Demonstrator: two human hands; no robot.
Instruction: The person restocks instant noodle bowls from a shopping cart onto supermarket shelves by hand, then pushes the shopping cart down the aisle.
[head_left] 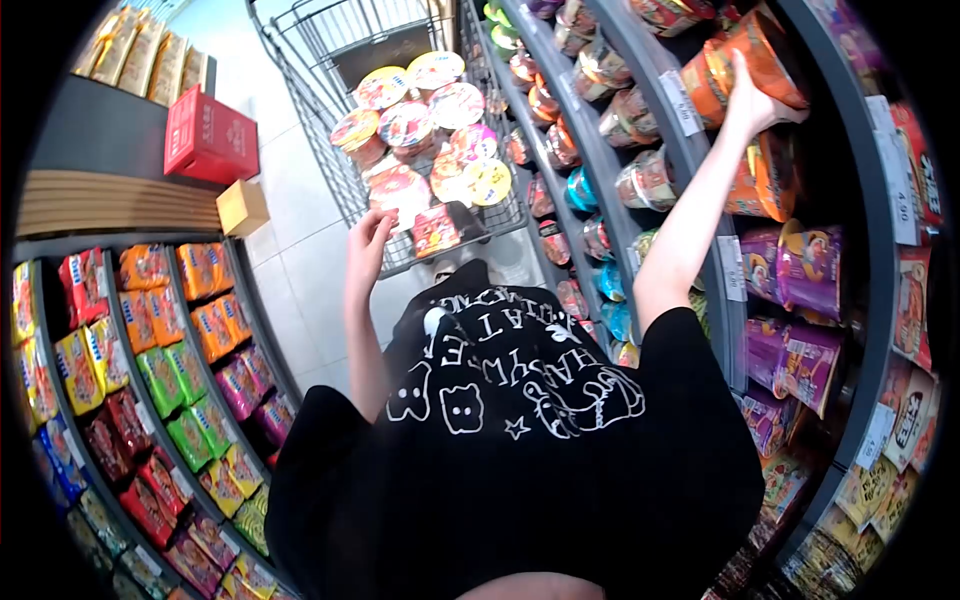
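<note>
Head: our right hand (757, 100) clasps one orange tub (772, 55), upper right; left hand (373, 236) half-curled, hold unclear, near one cart (490, 237) edge.

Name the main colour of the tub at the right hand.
Orange: the tub at the right hand, shown best in the head view.

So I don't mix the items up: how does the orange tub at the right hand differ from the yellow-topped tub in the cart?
Colour: the orange tub looks mostly orange; the yellow-topped tub shows a yellow top.
Pose: the orange tub turns its side to the camera; the yellow-topped tub shows its round top.
Contact: the right hand is on the orange tub; neither hand touches the yellow-topped tub.
Shared: both look like round tubs.
</note>
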